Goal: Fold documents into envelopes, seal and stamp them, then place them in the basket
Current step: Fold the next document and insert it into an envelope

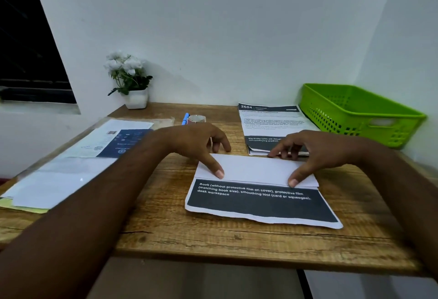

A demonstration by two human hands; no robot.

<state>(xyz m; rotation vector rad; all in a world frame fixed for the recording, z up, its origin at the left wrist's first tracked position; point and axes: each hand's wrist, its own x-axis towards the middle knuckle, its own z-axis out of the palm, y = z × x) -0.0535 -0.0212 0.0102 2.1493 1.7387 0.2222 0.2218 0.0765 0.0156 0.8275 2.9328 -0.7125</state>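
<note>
l hand (196, 142) + r hand (317, 154) fingers half-open, gripping nothing; doc (256, 170) flap under thumbs, fingertips at far fold.

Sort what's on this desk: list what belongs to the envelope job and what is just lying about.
Belongs to the job: the sheet being folded; the stack of printed papers behind it; the green basket; the tape roll, likely for sealing; the white pile on the left, possibly envelopes.
Just lying about: the flower pot; the blue pen, probably.
</note>
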